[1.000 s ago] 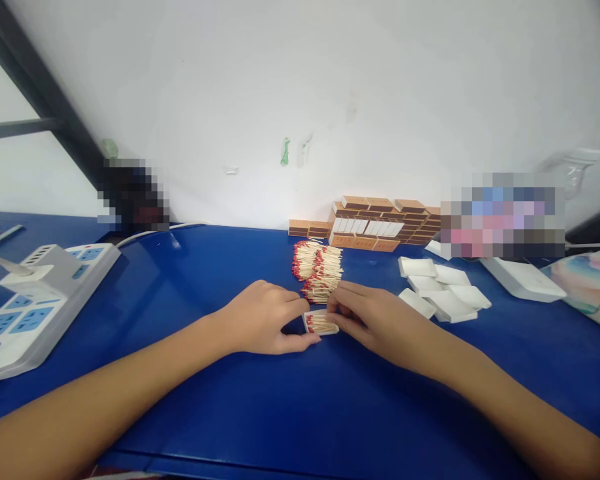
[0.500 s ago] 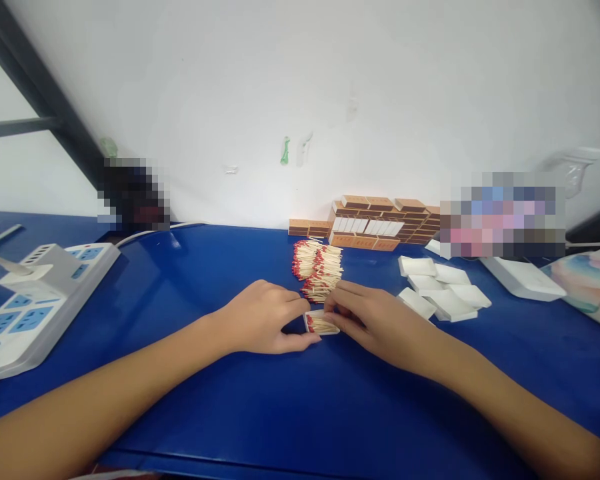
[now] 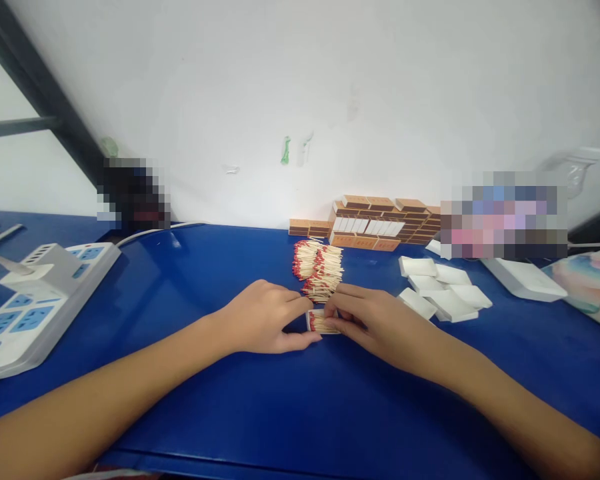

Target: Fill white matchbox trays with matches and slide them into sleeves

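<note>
A small white matchbox tray (image 3: 309, 320) lies on the blue table between my hands, with red-headed matches (image 3: 318, 324) inside. My left hand (image 3: 267, 319) holds the tray's left end, its thumb on the near side and forefinger on the far side. Over the right half of the tray, my right hand (image 3: 367, 319) has thumb and fingers pinched together on matches; its fingers hide that end of the tray. Just beyond lies a heap of loose matches (image 3: 320, 267), close to the right hand's knuckles.
Stacked brown matchboxes (image 3: 365, 223) stand against the wall. Several white trays (image 3: 445, 293) lie in a loose pile right of my right hand. A larger white box (image 3: 527, 279) is farther right. On the left sits a white power strip (image 3: 50, 307) with a cable.
The tray has shifted slightly to the right between my hands. My right fingers remain over its right end, and my left hand has barely moved.
</note>
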`<state>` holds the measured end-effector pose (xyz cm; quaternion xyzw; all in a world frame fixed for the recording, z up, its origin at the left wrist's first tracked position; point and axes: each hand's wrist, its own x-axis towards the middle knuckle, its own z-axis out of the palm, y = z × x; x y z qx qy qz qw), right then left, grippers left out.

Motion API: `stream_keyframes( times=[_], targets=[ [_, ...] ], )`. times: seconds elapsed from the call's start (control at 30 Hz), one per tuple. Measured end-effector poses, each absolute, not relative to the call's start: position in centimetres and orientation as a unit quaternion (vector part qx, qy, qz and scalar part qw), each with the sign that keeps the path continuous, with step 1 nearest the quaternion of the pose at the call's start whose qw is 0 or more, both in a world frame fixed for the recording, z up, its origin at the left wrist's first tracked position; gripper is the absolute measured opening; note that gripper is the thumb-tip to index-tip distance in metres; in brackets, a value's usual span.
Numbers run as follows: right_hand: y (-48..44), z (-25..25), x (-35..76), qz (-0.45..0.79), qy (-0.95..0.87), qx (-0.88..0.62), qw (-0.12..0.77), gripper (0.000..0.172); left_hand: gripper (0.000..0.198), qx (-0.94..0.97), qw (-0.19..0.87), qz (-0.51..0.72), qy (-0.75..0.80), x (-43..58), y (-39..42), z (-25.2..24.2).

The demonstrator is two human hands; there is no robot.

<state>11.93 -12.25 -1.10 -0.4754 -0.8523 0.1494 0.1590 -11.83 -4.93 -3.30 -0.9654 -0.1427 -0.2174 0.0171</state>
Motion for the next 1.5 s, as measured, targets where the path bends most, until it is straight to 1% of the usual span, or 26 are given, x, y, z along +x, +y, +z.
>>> stream_keyframes(
  times=[0.1,0.33,0.6,0.83,1.07,1.27,1.5],
  targets=[
    [-12.23,-1.17,12.03,0.143,-0.851,-0.479,0.16,0.013,0.041,-0.965,0.013,-0.217,-0.144,-11.86,-4.9,-3.33],
    [-12.3,-1.27,12.14,0.141,-0.843,-0.502,0.131,0.018,0.04,-0.966,0.013,-0.215,-0.145,-11.87,-4.92,-3.39],
    [-12.29,-1.16,11.82,0.136,-0.849,-0.493,0.134,0.013,0.04,-0.965,0.016,-0.223,-0.139,-11.82,-4.89,-3.38],
    [-12.56,-0.86,11.66,0.133,-0.86,-0.477,0.12,0.017,0.04,-0.965,0.022,-0.224,-0.136,-11.86,-4.93,-3.41],
    [-12.66,-1.19,11.54,0.137,-0.841,-0.509,0.124,0.011,0.04,-0.966,0.016,-0.219,-0.135,-11.85,-4.96,-3.46],
    [-12.53,-1.29,11.58,0.111,-0.846,-0.511,0.108,0.01,0.04,-0.966,0.02,-0.221,-0.132,-11.81,-4.98,-3.37],
    [-12.52,-0.89,11.39,0.134,-0.849,-0.503,0.092,0.015,0.041,-0.966,0.028,-0.218,-0.136,-11.76,-5.04,-3.35]
  ],
)
